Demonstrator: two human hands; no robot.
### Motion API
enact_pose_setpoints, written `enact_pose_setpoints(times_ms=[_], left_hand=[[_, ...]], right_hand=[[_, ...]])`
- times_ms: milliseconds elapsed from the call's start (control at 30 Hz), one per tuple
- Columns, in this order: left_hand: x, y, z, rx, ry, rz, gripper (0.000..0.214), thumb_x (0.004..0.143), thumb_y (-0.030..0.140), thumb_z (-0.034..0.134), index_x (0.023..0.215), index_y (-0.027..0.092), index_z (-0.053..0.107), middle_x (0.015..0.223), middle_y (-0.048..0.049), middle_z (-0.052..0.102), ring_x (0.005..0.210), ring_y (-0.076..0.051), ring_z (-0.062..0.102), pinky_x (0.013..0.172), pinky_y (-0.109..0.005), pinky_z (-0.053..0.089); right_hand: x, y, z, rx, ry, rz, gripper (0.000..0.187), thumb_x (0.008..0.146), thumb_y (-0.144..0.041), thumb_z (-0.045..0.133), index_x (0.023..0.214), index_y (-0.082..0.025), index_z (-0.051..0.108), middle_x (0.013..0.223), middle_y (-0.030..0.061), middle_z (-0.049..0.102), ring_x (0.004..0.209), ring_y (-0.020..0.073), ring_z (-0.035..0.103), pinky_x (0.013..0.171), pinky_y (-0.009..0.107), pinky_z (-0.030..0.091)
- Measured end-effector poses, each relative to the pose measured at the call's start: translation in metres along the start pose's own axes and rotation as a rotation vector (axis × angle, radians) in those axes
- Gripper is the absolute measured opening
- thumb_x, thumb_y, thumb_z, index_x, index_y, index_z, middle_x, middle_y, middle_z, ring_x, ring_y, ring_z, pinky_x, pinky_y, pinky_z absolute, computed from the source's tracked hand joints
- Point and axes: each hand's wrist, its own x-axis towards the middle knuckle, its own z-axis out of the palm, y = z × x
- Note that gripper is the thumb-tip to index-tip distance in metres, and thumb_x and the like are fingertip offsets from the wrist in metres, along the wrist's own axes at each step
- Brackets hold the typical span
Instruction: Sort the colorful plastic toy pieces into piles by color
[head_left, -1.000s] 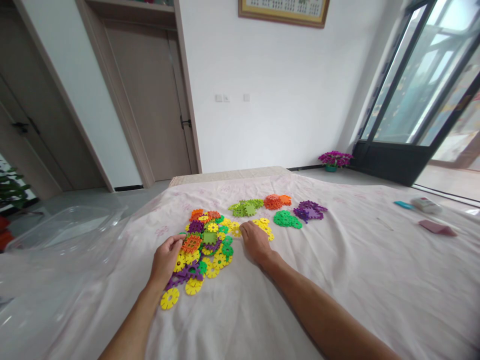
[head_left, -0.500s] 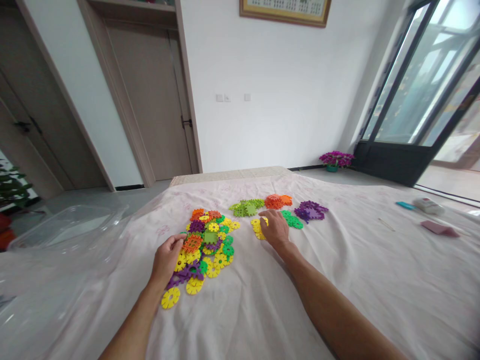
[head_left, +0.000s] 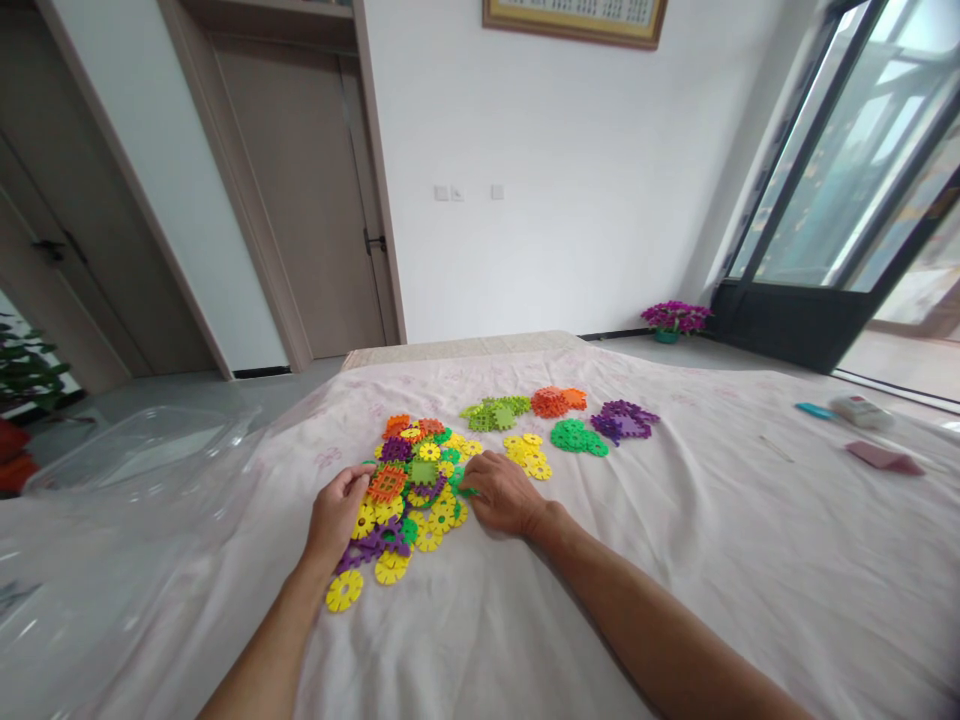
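Note:
A mixed pile of plastic interlocking pieces lies before me: yellow notched discs (head_left: 344,591), green discs, purple pieces (head_left: 394,538), an orange square lattice piece (head_left: 388,482) and a light green square (head_left: 424,472). At the pile's left edge is my left hand (head_left: 337,505), its thumb and fingers pinched beside the orange square; what they hold, if anything, is hidden. My right hand (head_left: 501,495) reaches the pile's right edge, fingers curled down on a green notched disc (head_left: 468,488), which they partly cover.
Beyond the pile sit single-colour groups: yellow discs (head_left: 531,458), green discs (head_left: 574,436), light green pieces (head_left: 495,412), orange pieces (head_left: 551,402) and purple pieces (head_left: 626,420). A clear plastic container (head_left: 142,450) stands left; a pink item (head_left: 885,457) lies far right on the cloth (head_left: 697,540).
My right hand has moved left from the yellow disc group to the mixed pile, uncovering the yellow and green groups. My left hand stays almost in place.

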Motion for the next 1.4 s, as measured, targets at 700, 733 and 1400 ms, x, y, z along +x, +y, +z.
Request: enact_pose_setpoints(times_ms=[700,733,1400], left_hand=[[-0.001,0.001,-0.001,0.031,-0.009,0.018,0.036,0.081,0.045,0.056,0.103,0.020,0.069,0.107,-0.0054,0.072,0.102,-0.023,0.065,0.089,-0.030,0.048],[-0.001,0.001,-0.001,0.034,-0.007,0.016,0.036,0.081,0.044,0.055,0.103,0.020,0.069,0.107,-0.0055,0.072,0.102,-0.023,0.064,0.089,-0.030,0.048],[-0.002,0.007,0.000,0.013,0.001,0.007,0.039,0.079,0.046,0.057,0.103,0.019,0.070,0.104,-0.0060,0.073,0.100,-0.023,0.065,0.088,-0.031,0.048]], right_hand=[[0.003,-0.001,0.016,0.131,0.116,0.069,0.025,0.099,-0.032,0.045,0.096,-0.022,0.068,0.090,0.0051,0.068,0.087,0.0174,0.058,0.079,0.028,0.043],[0.002,0.005,0.017,0.126,0.157,0.147,0.024,0.099,-0.031,0.046,0.098,-0.022,0.068,0.091,0.0051,0.069,0.087,0.0176,0.059,0.079,0.028,0.044],[-0.005,0.027,-0.007,-0.082,0.243,0.336,0.017,0.089,-0.025,0.059,0.098,-0.025,0.072,0.102,0.0060,0.065,0.098,0.0234,0.050,0.086,0.037,0.039]])
